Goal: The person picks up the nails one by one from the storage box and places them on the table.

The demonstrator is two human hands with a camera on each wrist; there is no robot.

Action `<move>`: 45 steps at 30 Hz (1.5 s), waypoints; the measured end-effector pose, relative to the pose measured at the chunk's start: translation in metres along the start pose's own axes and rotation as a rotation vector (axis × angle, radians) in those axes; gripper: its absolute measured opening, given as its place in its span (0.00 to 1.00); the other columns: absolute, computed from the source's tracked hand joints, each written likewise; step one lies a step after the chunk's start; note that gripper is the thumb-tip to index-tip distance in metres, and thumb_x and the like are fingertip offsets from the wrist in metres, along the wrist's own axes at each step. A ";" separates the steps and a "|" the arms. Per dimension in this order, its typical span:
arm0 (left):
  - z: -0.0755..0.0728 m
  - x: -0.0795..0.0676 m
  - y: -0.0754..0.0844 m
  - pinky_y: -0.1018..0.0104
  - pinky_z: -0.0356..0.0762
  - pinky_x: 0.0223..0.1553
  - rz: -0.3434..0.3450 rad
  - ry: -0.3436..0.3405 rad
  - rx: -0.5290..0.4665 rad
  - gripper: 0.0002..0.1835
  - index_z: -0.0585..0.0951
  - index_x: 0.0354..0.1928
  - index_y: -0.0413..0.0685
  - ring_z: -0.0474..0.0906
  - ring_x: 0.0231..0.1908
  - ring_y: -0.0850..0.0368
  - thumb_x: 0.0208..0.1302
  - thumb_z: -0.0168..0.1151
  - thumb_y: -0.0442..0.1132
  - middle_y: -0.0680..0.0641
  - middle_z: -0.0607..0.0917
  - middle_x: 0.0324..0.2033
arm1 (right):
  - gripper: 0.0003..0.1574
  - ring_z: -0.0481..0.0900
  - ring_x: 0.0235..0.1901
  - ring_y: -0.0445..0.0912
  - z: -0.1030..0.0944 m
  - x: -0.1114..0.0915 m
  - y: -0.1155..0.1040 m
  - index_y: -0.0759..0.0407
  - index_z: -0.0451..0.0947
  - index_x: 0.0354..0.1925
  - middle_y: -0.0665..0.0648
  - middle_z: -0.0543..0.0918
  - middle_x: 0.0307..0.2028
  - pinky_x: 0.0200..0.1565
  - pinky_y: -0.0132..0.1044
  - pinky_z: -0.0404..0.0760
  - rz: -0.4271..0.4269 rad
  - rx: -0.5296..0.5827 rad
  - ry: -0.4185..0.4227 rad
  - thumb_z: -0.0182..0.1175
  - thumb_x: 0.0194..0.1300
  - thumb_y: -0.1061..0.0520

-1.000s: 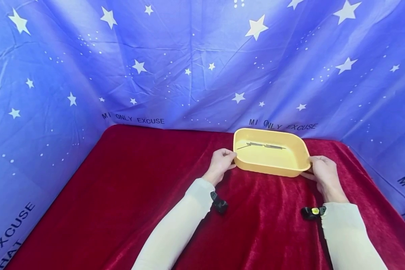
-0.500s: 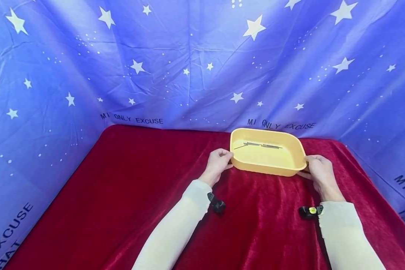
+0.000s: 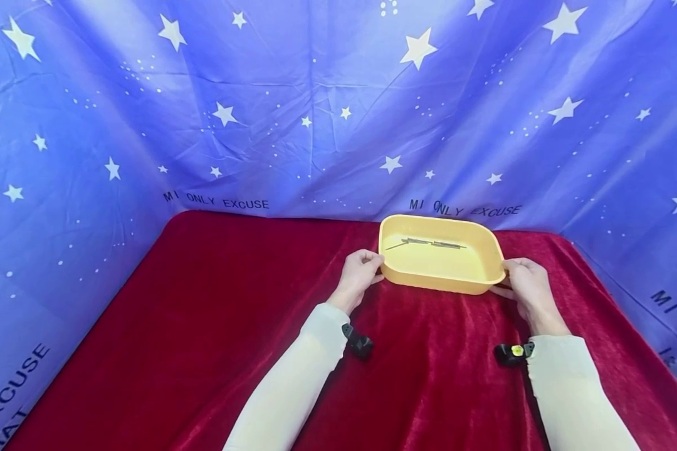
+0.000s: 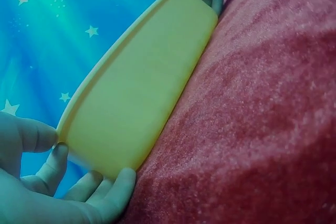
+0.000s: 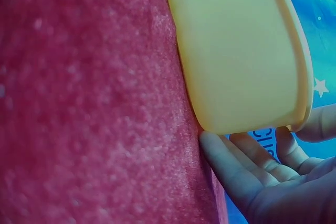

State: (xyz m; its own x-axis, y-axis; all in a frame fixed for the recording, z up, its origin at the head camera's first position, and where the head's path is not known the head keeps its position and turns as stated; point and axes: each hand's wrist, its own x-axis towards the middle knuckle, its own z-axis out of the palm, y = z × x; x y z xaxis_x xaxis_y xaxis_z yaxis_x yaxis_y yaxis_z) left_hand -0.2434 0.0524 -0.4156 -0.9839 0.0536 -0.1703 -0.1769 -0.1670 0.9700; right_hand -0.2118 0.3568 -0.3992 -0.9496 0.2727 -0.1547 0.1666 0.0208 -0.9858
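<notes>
A yellow plastic basin (image 3: 440, 285), rectangular with rounded corners, is at the far right part of the red cloth. Several thin dark sticks (image 3: 447, 245), too small to identify, lie on its floor. My left hand (image 3: 359, 274) pinches the rim at the left end, and in the left wrist view its lower fingers (image 4: 123, 190) touch the basin's wall near the base. At the opposite end my right hand (image 3: 529, 285) pinches the rim between thumb and index finger. The right wrist view shows the other fingers (image 5: 231, 169) at the bottom corner of the yellow basin (image 5: 241, 56).
A red velvet cloth (image 3: 203, 313) covers the table. Behind it and at both sides hangs a blue curtain (image 3: 282, 150) with white stars and lettering. Black wrist cameras sit on both pale sleeves (image 3: 293, 376).
In the head view everything, curtain included, has shifted slightly left. Both hands keep their grip on the basin, and the sticks lie in the same arrangement.
</notes>
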 end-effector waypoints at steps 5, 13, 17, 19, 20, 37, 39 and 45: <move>-0.002 0.001 -0.001 0.55 0.82 0.44 0.009 -0.006 0.001 0.05 0.78 0.35 0.34 0.77 0.37 0.53 0.61 0.58 0.32 0.44 0.78 0.34 | 0.11 0.83 0.27 0.42 0.000 0.001 0.000 0.69 0.64 0.45 0.52 0.78 0.29 0.33 0.41 0.85 -0.001 0.024 -0.014 0.47 0.67 0.62; -0.006 0.002 -0.001 0.56 0.82 0.44 0.030 0.010 -0.001 0.06 0.78 0.36 0.35 0.78 0.40 0.51 0.62 0.58 0.32 0.43 0.79 0.36 | 0.10 0.83 0.28 0.42 0.004 0.002 -0.002 0.68 0.65 0.43 0.53 0.77 0.29 0.35 0.43 0.84 -0.017 -0.002 -0.026 0.47 0.67 0.61; -0.007 0.002 0.000 0.57 0.82 0.43 0.031 0.015 0.009 0.06 0.78 0.36 0.35 0.78 0.41 0.49 0.63 0.58 0.33 0.43 0.79 0.36 | 0.11 0.83 0.29 0.42 0.005 0.002 -0.001 0.68 0.65 0.44 0.53 0.77 0.31 0.35 0.43 0.84 -0.020 -0.004 -0.037 0.47 0.67 0.61; -0.008 0.002 0.000 0.57 0.82 0.43 0.029 0.013 0.011 0.06 0.78 0.36 0.35 0.77 0.41 0.50 0.63 0.58 0.33 0.44 0.78 0.35 | 0.10 0.83 0.29 0.41 0.006 0.002 -0.001 0.68 0.64 0.44 0.53 0.76 0.31 0.35 0.43 0.84 -0.014 -0.005 -0.037 0.47 0.67 0.62; -0.008 0.002 0.001 0.57 0.82 0.44 0.031 0.011 0.012 0.06 0.78 0.37 0.35 0.77 0.40 0.50 0.63 0.58 0.33 0.44 0.78 0.36 | 0.10 0.83 0.29 0.41 0.006 0.002 -0.001 0.68 0.64 0.44 0.53 0.76 0.31 0.35 0.43 0.84 -0.012 -0.005 -0.036 0.47 0.67 0.62; -0.016 0.000 0.002 0.53 0.81 0.45 0.032 0.032 -0.015 0.05 0.77 0.35 0.35 0.76 0.39 0.53 0.63 0.57 0.32 0.44 0.77 0.35 | 0.09 0.83 0.30 0.41 0.015 -0.002 -0.003 0.67 0.64 0.43 0.59 0.71 0.37 0.37 0.44 0.84 -0.012 -0.040 -0.043 0.46 0.66 0.62; -0.017 0.000 0.002 0.53 0.81 0.46 0.026 0.030 -0.014 0.05 0.77 0.35 0.35 0.76 0.38 0.53 0.63 0.57 0.32 0.44 0.77 0.35 | 0.09 0.83 0.31 0.41 0.016 -0.002 -0.002 0.67 0.64 0.43 0.59 0.71 0.38 0.37 0.44 0.84 -0.010 -0.040 -0.044 0.46 0.66 0.62; -0.021 0.000 0.002 0.52 0.81 0.47 0.022 0.019 -0.012 0.05 0.77 0.36 0.34 0.76 0.40 0.51 0.63 0.58 0.32 0.40 0.78 0.39 | 0.09 0.83 0.31 0.41 0.018 -0.004 -0.001 0.67 0.64 0.42 0.60 0.71 0.38 0.38 0.44 0.84 -0.005 -0.039 -0.049 0.46 0.67 0.61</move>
State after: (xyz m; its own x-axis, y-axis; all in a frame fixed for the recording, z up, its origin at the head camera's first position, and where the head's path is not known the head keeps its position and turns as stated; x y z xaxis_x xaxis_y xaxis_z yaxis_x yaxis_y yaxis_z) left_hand -0.2442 0.0319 -0.4177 -0.9878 0.0311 -0.1527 -0.1558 -0.1800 0.9712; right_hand -0.2127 0.3380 -0.3986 -0.9622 0.2249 -0.1534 0.1708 0.0598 -0.9835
